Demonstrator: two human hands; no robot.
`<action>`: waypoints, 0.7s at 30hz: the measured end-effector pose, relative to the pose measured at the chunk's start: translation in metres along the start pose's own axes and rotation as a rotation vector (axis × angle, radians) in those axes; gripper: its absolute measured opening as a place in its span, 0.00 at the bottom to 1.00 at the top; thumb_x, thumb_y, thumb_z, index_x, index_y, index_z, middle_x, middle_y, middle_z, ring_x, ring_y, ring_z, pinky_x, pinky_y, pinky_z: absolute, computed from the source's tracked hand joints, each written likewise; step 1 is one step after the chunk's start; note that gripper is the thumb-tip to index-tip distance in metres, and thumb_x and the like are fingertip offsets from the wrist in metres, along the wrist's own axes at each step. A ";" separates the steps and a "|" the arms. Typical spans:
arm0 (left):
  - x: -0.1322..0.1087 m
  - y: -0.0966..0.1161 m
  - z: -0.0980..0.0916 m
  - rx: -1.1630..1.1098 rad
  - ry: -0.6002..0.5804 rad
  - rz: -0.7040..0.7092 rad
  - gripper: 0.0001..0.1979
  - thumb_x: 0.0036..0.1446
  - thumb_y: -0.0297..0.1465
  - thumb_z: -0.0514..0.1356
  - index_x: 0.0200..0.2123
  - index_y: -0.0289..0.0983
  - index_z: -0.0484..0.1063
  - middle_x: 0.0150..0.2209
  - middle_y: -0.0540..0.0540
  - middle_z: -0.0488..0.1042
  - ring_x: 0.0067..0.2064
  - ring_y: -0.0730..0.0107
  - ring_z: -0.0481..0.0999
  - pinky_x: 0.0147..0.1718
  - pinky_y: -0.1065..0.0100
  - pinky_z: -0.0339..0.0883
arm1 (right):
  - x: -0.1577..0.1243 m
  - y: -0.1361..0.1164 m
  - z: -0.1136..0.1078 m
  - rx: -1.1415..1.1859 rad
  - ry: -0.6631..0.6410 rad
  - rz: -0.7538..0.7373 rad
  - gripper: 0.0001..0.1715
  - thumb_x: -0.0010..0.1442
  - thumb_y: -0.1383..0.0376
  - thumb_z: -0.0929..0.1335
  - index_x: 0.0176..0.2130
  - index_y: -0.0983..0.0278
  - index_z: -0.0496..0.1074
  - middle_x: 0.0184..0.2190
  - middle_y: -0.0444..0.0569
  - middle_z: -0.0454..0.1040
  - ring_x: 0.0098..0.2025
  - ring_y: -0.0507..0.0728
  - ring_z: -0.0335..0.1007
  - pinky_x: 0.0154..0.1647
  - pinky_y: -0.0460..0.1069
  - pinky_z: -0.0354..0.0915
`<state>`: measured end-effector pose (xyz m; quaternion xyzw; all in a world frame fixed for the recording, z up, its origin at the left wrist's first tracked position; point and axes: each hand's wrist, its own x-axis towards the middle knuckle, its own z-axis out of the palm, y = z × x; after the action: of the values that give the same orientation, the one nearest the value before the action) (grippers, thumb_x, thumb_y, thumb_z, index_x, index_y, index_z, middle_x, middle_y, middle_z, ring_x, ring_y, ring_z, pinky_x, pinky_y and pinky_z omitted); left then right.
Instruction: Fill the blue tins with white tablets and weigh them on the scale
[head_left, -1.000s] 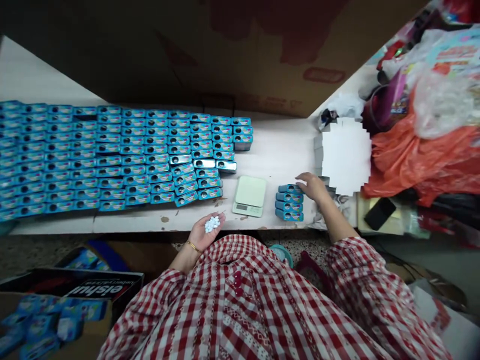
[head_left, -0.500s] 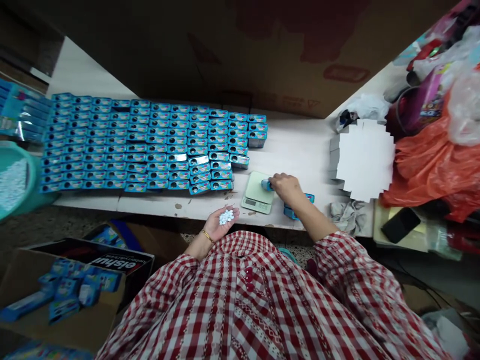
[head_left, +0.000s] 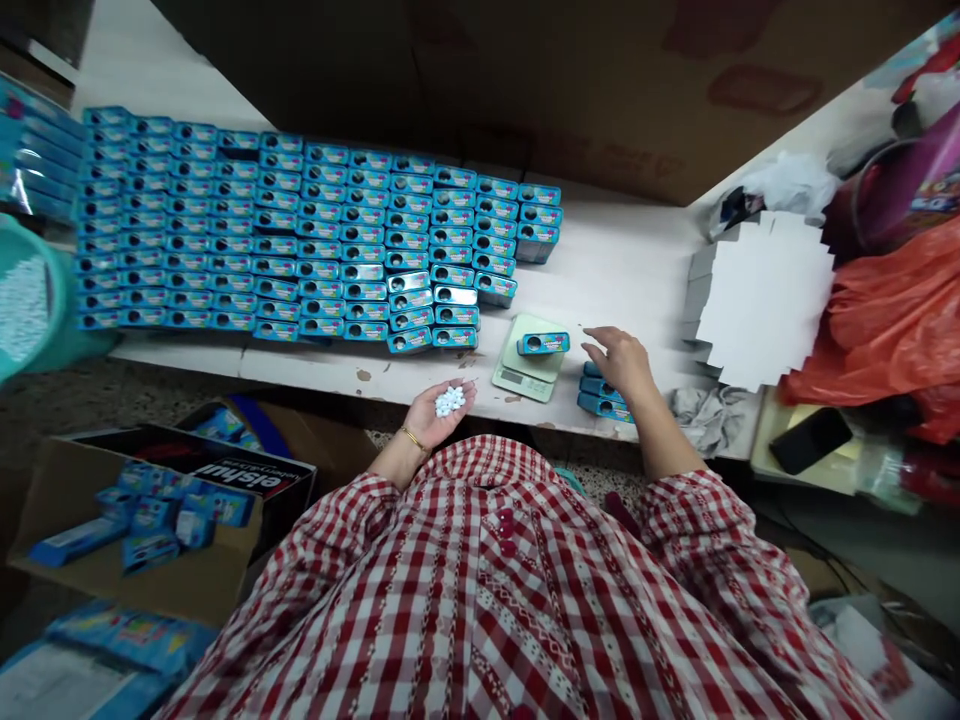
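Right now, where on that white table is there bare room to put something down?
The widest bare patch lies between the block of blue tins and the white cardboard stack, behind the scale. A thin strip runs along the front edge. The left side is packed with tins.

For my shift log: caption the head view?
Left hand cups small white tablets; open right hand beside blue tin on pale green scale.

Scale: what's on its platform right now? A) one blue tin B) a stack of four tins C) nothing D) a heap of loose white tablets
A: a single blue tin lies on the scale; the white tablets sit in the left hand.
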<state>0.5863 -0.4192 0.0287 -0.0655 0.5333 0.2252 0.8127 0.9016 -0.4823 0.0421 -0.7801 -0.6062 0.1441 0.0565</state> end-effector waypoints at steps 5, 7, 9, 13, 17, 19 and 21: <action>0.003 0.003 0.006 0.016 -0.001 -0.007 0.09 0.54 0.24 0.51 0.31 0.29 0.72 0.32 0.38 0.76 0.38 0.65 0.76 0.38 0.66 0.70 | -0.006 0.005 0.010 0.090 0.017 -0.014 0.20 0.57 0.62 0.64 0.49 0.63 0.68 0.46 0.52 0.72 0.46 0.61 0.68 0.46 0.55 0.63; 0.004 0.003 0.007 0.022 -0.008 0.002 0.09 0.54 0.24 0.52 0.31 0.29 0.72 0.33 0.37 0.76 0.38 0.64 0.76 0.38 0.65 0.70 | -0.004 0.003 0.015 0.151 -0.001 -0.017 0.25 0.54 0.64 0.66 0.52 0.63 0.65 0.48 0.53 0.70 0.47 0.61 0.67 0.47 0.55 0.63; 0.004 0.002 0.007 0.022 -0.013 0.008 0.09 0.54 0.24 0.52 0.30 0.29 0.72 0.33 0.37 0.76 0.38 0.64 0.76 0.38 0.65 0.70 | 0.000 0.001 0.020 0.238 -0.017 -0.008 0.30 0.51 0.66 0.67 0.54 0.63 0.62 0.50 0.54 0.68 0.49 0.60 0.66 0.48 0.56 0.63; 0.007 0.001 0.006 0.017 -0.028 0.008 0.09 0.54 0.25 0.52 0.31 0.29 0.72 0.34 0.37 0.76 0.39 0.63 0.76 0.40 0.63 0.70 | 0.011 -0.007 0.038 0.449 -0.035 0.037 0.35 0.47 0.67 0.69 0.54 0.63 0.59 0.52 0.53 0.66 0.50 0.59 0.65 0.48 0.55 0.63; 0.015 0.000 0.010 0.013 -0.071 0.009 0.10 0.55 0.27 0.51 0.33 0.30 0.72 0.34 0.38 0.76 0.40 0.63 0.76 0.40 0.62 0.70 | 0.020 -0.013 0.060 0.592 -0.074 0.097 0.30 0.44 0.68 0.68 0.49 0.65 0.63 0.45 0.50 0.71 0.44 0.57 0.68 0.46 0.53 0.64; 0.022 -0.003 0.017 0.008 -0.086 0.002 0.11 0.56 0.27 0.50 0.33 0.30 0.72 0.33 0.39 0.76 0.39 0.64 0.76 0.40 0.63 0.70 | 0.020 -0.019 0.064 0.642 -0.053 0.092 0.25 0.46 0.67 0.67 0.46 0.65 0.65 0.41 0.49 0.72 0.41 0.57 0.69 0.44 0.53 0.64; 0.031 -0.008 0.028 0.001 -0.107 -0.019 0.11 0.56 0.27 0.50 0.32 0.30 0.71 0.32 0.39 0.76 0.37 0.64 0.76 0.39 0.63 0.70 | 0.016 -0.030 0.058 0.642 -0.001 0.017 0.21 0.48 0.66 0.65 0.44 0.65 0.66 0.40 0.50 0.72 0.42 0.57 0.68 0.44 0.53 0.64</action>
<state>0.6234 -0.4073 0.0117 -0.0583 0.4886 0.2204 0.8422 0.8608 -0.4645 -0.0074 -0.7275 -0.5231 0.3290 0.2982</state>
